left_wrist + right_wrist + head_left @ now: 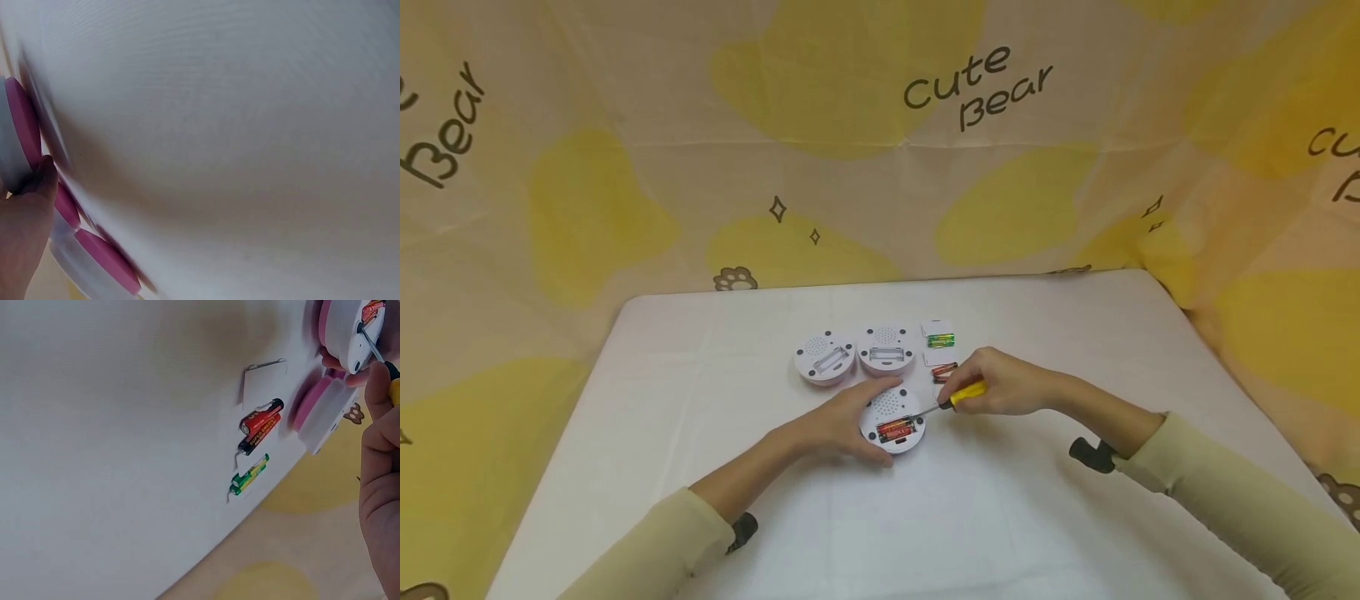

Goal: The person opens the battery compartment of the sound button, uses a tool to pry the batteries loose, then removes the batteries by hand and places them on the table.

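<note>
My left hand (838, 421) holds a round white device (887, 404) by its sides, thumb on the near side and fingers on the far side. The device lies with its underside up, and its open compartment contains red batteries (896, 430). A screwdriver (967, 393) with a yellow handle is gripped in my right hand (1011, 385). Its metal tip reaches the right end of the compartment, beside the batteries. In the left wrist view, the pink lower rim (25, 122) of the held device shows above my thumb.
Behind stand two similar devices, left (817, 346) and right (885, 337), their battery compartments bare. To their right lie white covers (937, 357), green batteries (941, 340) and red batteries (943, 372). The white table (700, 375) meets a patterned cloth (865, 183) at the back.
</note>
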### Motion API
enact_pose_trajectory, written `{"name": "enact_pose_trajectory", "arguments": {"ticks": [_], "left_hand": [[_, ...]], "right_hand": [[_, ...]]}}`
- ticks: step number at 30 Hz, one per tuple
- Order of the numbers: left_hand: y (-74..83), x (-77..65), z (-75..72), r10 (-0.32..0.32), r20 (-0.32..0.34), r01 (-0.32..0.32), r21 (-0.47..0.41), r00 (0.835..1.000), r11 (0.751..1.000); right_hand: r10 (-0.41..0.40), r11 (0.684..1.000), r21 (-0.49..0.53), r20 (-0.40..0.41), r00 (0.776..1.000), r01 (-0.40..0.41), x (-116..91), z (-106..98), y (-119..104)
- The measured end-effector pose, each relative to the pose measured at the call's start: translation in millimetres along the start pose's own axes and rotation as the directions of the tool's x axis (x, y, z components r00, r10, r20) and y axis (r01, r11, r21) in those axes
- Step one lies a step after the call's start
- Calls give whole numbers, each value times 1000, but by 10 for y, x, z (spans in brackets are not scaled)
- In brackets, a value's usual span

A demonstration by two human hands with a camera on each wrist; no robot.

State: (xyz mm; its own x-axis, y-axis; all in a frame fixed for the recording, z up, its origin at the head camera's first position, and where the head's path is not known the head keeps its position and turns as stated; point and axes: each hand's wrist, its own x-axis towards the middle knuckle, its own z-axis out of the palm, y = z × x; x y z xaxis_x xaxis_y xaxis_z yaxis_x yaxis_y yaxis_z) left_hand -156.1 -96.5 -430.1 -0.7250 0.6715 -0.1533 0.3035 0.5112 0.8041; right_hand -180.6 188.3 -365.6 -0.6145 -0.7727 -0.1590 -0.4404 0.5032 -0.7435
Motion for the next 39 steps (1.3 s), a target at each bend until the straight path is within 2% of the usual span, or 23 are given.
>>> {"name": "enact_pose_trajectory", "arguments": {"ticks": [10,15,24,33,39], "left_hand": [[-13,39,51,5,2,-5,-49,1000,999],[10,63,78,-24,-13,23,-43,1000,999],[1,94,146,-72,-73,65,-87,995,994],[9,112,155,-55,-67,52,-40,996,998],[11,119,163,-47,-74,44,-39,996,998]], "right_hand": [[8,998,-63,16,1000,-7,-3,3,-58],[7,998,-66,18,1000,-6,-2,9,-82],[23,998,-63,12,1000,-22,-5,22,-85],[10,998,-63,11,1000,-9,-10,35,-55],[2,999,-55,11,1000,-2,-6,38,-41]]}}
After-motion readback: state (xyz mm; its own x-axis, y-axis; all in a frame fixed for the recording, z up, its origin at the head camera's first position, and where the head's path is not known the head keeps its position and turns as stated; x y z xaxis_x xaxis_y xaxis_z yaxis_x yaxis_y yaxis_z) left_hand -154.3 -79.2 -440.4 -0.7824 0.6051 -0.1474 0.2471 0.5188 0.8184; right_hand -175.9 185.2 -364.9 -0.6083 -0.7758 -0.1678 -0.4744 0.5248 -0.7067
